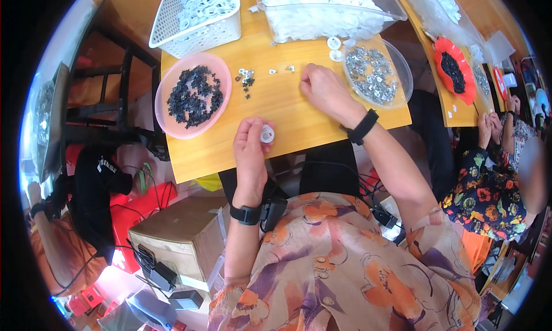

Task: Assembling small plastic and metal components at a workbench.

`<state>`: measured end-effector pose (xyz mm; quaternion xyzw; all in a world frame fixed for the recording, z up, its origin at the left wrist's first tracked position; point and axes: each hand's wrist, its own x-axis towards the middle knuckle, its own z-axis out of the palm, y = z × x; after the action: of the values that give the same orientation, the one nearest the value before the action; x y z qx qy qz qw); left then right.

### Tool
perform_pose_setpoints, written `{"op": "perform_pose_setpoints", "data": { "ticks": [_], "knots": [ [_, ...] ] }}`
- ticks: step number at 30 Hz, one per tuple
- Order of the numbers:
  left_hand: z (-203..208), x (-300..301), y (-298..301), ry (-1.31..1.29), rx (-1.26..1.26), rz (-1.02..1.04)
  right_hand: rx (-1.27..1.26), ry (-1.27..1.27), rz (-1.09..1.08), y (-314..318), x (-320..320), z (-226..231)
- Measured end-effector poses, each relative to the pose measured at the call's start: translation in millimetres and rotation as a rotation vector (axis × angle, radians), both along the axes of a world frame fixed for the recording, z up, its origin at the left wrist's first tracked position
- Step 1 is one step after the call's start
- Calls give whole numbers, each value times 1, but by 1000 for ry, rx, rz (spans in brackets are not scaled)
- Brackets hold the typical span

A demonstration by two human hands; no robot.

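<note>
Between the thumb and fingers of my left hand point(250, 148) is a small round white plastic piece point(267, 134), held above the table's near edge. My right hand point(330, 93) is closed, its fingertips pinched together low over the table; anything in them is hidden. Just left of those fingertips lie a few loose metal pieces point(290, 69). Further left is a small cluster of black pieces point(248, 81) mixed with metal ones. A pink plate point(163, 109) of small black parts point(195, 96) stands at the left. Right of my right hand is a clear round tray point(404, 86) with small metal parts point(372, 77).
At the back of the wooden table point(276, 109) stand a white perforated basket point(198, 43) and a clear bin point(322, 21), both full of white plastic parts. Two white discs point(334, 49) lie by the bin. Other people sit left and right; a red dish point(464, 88) is on the neighbouring table.
</note>
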<state>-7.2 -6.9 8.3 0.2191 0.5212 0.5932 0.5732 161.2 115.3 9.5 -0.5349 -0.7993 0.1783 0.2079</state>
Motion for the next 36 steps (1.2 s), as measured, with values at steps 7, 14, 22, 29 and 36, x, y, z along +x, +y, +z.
{"op": "perform_pose_setpoints", "data": {
  "ticks": [7, 14, 22, 29, 36],
  "knots": [
    [8, 20, 6, 34, -68, -146, -191, 132, 82, -12, 6, 9],
    [12, 24, 14, -177, -82, -197, -661, 728, 254, -36, 5, 22],
    [7, 18, 8, -407, -33, -258, -603, 991, 369, -47, 0, 11],
    [7, 16, 8, -438, -46, -155, -281, 777, 218, -58, -6, 18],
    [7, 18, 7, -383, -36, -156, -41, 584, 221, -63, -5, 26]
  ]
}}
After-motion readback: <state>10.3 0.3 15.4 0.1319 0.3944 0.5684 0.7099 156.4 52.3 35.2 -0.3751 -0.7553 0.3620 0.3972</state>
